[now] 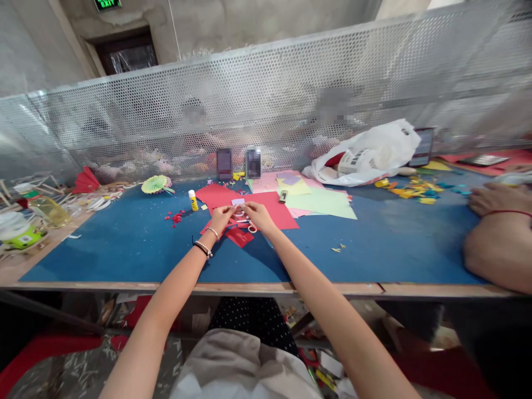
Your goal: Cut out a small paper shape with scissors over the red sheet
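My left hand (223, 215) and my right hand (257, 214) meet over the middle of the blue table, fingertips pinched together and almost touching. Whatever lies between the fingertips is too small to make out. A small pale lilac piece of paper (238, 202) shows just beyond the fingers. Under and around the hands lie red paper sheets (282, 213) and a folded-looking red piece (240, 237). Close below my right hand is a pale ring (252, 228), which looks like a scissors handle. To the left stand a yellow glue stick (193, 200) and small red scraps (176, 218).
Pastel paper sheets (326, 204) with a small sharpener-like object (283, 196) lie right of centre. Two phones (224, 164) lean near the mesh screen (257, 83). A white plastic bag (369, 152) sits back right. Another person's arm (501, 238) rests at right. Bottles (47, 209) stand left.
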`<act>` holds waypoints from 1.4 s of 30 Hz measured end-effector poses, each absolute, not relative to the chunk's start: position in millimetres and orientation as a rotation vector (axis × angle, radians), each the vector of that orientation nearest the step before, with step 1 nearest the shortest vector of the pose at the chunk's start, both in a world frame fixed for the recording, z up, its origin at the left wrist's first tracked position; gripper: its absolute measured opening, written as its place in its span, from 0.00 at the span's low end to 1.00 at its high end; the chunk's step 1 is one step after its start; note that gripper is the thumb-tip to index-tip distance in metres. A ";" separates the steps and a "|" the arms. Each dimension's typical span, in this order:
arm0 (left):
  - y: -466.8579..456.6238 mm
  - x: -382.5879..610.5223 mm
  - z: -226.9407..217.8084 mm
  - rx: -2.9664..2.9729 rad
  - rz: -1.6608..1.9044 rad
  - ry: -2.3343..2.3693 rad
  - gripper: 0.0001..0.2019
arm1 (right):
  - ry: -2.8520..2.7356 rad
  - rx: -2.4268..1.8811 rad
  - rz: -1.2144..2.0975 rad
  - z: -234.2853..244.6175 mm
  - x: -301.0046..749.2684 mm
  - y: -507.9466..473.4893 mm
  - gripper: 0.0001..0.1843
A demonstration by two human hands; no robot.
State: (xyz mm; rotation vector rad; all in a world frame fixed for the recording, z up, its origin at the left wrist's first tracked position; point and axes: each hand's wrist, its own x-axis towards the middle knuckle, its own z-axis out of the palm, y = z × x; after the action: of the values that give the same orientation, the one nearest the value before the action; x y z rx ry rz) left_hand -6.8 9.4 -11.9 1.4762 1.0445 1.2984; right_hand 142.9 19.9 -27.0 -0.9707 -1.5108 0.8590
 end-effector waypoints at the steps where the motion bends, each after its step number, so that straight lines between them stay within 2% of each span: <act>1: 8.6 -6.7 -11.0 1.473 1.302 1.041 0.20 | -1.513 -0.966 0.863 -26.4 142.7 19.0 0.16; 11: 2.1 -7.4 -2.0 1.587 1.338 1.138 0.15 | -1.497 -0.972 0.834 -21.1 138.9 12.5 0.19; 21: 1.8 -6.7 -0.9 1.755 1.403 1.144 0.17 | -1.439 -0.853 0.957 -9.6 137.8 2.1 0.18; 28: 7.5 -7.5 -7.1 1.832 1.399 1.208 0.15 | -1.413 -0.949 0.603 -6.5 142.5 1.8 0.17; 33: 14.5 -7.5 -14.6 1.831 1.381 1.238 0.10 | -1.437 -0.984 0.417 -4.2 144.4 -1.4 0.23; 42: 14.5 -8.6 -12.3 1.760 1.407 1.274 0.08 | -1.547 -0.973 0.382 -7.2 142.3 -1.0 0.26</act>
State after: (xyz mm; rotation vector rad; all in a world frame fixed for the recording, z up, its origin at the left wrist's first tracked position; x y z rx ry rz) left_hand -8.6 14.5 -12.3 1.7601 1.2737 1.4071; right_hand 142.3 -1.0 -7.2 -0.9734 -1.5470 0.3818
